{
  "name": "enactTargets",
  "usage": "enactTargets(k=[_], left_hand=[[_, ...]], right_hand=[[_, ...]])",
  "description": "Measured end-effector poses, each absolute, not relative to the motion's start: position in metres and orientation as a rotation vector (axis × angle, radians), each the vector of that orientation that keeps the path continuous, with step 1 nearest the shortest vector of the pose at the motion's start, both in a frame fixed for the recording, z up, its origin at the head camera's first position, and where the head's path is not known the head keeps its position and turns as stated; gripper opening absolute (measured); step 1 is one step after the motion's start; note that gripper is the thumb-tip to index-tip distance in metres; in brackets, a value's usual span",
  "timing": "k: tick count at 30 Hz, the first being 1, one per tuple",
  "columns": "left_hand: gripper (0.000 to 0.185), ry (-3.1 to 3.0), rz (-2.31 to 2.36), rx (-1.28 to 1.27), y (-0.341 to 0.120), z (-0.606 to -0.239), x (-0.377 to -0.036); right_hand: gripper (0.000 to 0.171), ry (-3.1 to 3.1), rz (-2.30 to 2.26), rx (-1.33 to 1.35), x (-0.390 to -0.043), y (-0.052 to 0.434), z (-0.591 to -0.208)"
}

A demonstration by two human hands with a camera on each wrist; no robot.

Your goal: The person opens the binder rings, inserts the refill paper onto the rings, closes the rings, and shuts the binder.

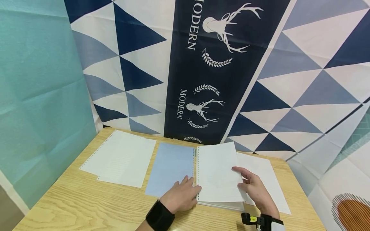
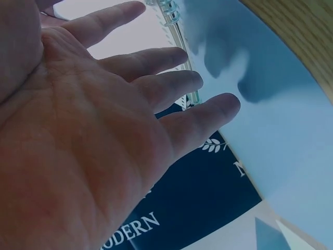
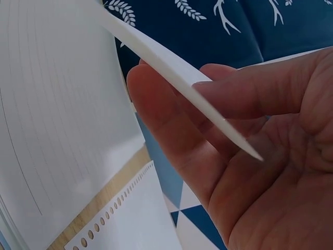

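A loose-leaf binder lies open on the table, its pale blue cover (image 1: 170, 166) to the left and white punched pages (image 1: 216, 173) to the right. Over the ring spine rests my left hand (image 1: 181, 195), fingers spread and fairly straight; the rings (image 2: 169, 11) show beyond its fingertips in the left wrist view. My right hand (image 1: 255, 189) pinches the right edge of the top paper (image 3: 156, 49) between thumb and fingers, with that edge raised. Whether it is one sheet or a few, I cannot tell. More pages lie beneath it.
Loose white punched sheets (image 1: 121, 157) overlap at the table's left. Another white sheet (image 1: 270, 179) lies at the right, partly under the binder's pages. A patterned curtain (image 1: 144, 70) hangs behind the wooden table (image 1: 86, 205), with a teal cloth (image 1: 43, 96) on the left.
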State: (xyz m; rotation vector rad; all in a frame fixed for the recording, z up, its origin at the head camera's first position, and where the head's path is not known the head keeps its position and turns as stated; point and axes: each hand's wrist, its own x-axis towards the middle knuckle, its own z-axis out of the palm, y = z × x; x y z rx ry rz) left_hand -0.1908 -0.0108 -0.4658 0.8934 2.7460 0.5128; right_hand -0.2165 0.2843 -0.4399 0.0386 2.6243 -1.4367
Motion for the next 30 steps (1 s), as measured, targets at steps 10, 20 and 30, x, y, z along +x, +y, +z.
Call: enactTargets(k=[10,20,30], left_hand=[[0.017,2.722,0.514,0.871,-0.0103,-0.466,-0.19],[0.02,2.728,0.506,0.883,-0.0112,-0.4669,-0.1893],[0.04,2.735,0.471,0.821,-0.0098,-0.4657,-0.1893]], right_hand=[[0.068,2.611,-1.427,0.048,-0.2179,0.2851,-0.4402],[0.068,2.615,-1.399,0.061,-0.2189,0.2832,-0.4421],[0.064,2.644,-1.377,0.07,-0.2213,0.2835,-0.4451]])
